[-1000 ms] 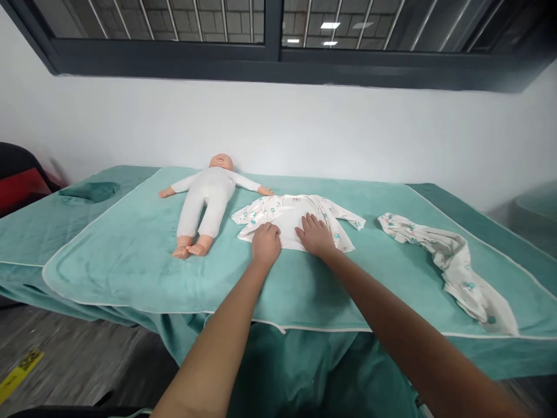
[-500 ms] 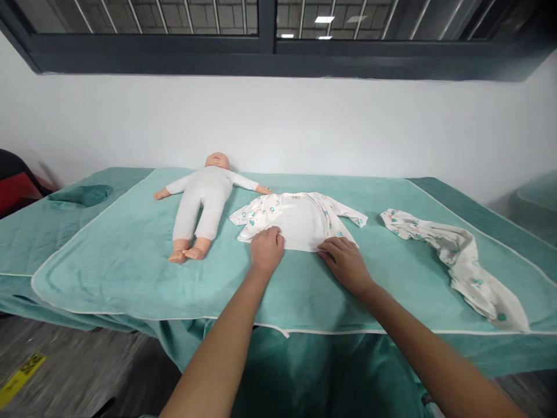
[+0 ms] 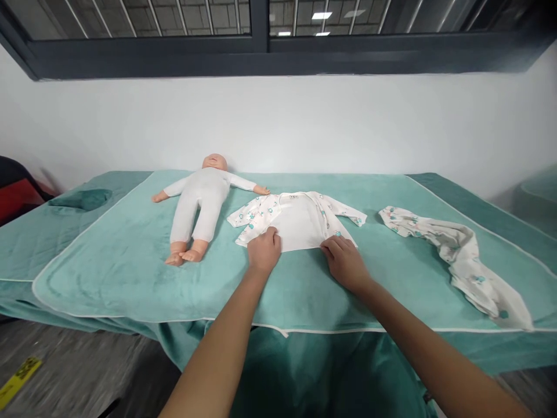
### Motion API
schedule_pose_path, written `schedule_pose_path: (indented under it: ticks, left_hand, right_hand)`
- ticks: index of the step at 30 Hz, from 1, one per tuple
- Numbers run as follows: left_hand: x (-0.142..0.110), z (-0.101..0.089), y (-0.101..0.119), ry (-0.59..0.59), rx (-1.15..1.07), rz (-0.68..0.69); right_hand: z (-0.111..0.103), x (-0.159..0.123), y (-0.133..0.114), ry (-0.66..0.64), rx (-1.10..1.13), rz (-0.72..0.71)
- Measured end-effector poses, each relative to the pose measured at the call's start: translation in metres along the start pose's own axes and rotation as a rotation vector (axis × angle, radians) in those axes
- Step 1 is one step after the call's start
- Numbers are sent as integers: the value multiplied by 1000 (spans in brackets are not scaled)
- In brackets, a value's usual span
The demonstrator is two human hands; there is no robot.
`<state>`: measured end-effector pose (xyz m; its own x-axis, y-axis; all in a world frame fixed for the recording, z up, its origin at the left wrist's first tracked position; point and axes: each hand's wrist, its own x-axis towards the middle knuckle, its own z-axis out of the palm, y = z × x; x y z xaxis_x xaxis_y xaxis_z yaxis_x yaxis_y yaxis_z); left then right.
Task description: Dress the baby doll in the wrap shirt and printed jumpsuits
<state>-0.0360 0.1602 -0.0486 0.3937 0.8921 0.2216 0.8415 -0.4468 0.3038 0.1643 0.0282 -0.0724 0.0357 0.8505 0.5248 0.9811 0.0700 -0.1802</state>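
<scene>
A small white baby shirt (image 3: 298, 220) with a teal print lies spread flat on a teal blanket (image 3: 122, 255), sleeves out to both sides. My left hand (image 3: 264, 253) rests on the shirt's lower left hem with its fingers curled down onto the cloth. At the lower right hem corner my right hand (image 3: 345, 260) has its fingers bent onto the fabric edge. A baby doll (image 3: 198, 200) in a white suit lies on its back to the left of the shirt, arms out.
A second printed white garment (image 3: 456, 255) lies crumpled at the right of the blanket. The blanket covers a table against a white wall under a dark window frame. A dark green cloth (image 3: 80, 199) sits at far left, a red and black object (image 3: 17, 188) beyond it.
My right hand slid from the middle of the shirt down to its lower right hem. My left hand stayed at the lower left hem. The view shifted slightly.
</scene>
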Motion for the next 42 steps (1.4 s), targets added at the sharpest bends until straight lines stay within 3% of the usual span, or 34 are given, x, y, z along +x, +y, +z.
schedule_pose_path:
  ticks: [13,17,22,26,28,32,42]
  left_hand:
    - [-1,1,-1,23,-2,14]
    - [-1,0,-1,12,3,18]
    - [0,1,0,8,10,27]
    - [1,2,-1,14,-7,30]
    - [2,2,-1,22,-19,31]
    - [3,3,-1,28,-22,26]
    - [5,4,1,25,-16,-5]
  right_hand:
    - [-2,0,-4,-48,-4,58]
    - [-4,3,2,-1,177,174]
    - [-14,16,61,314,222,713]
    - [-21,30,117,228,84,962]
    - [-20,36,133,170,74,977]
    - [-9,48,150,180,126,923]
    - [6,85,205,418,239,847]
